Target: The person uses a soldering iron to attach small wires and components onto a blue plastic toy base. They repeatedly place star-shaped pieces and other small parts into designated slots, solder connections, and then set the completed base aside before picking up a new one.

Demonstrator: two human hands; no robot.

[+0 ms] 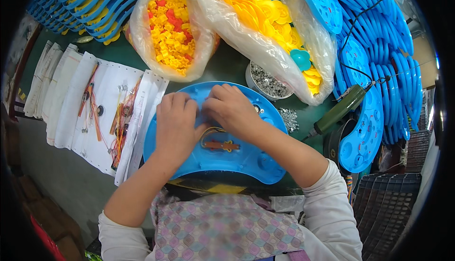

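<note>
A blue curved plastic shell (213, 164) lies on the bench in front of me. Inside it sits a small brown circuit board (219, 146) with thin yellow wires running up toward my hands. My left hand (176, 121) is over the left half of the shell, fingers bent and closed. Close beside it, my right hand (232, 107) has its fingers curled inward at the upper middle of the shell. Whatever the fingertips hold is hidden beneath the hands. Small round metal parts (257, 109) show in the shell just right of my right hand.
Beyond the shell stand a bag of yellow and red pieces (173, 33), a bag of larger yellow parts (265, 14) and a tub of screws (268, 82). Loose screws (288, 119) and a green electric screwdriver (342, 109) are right. Wired parts on white sheets (106, 104) lie left; blue shells (362, 104) stack right.
</note>
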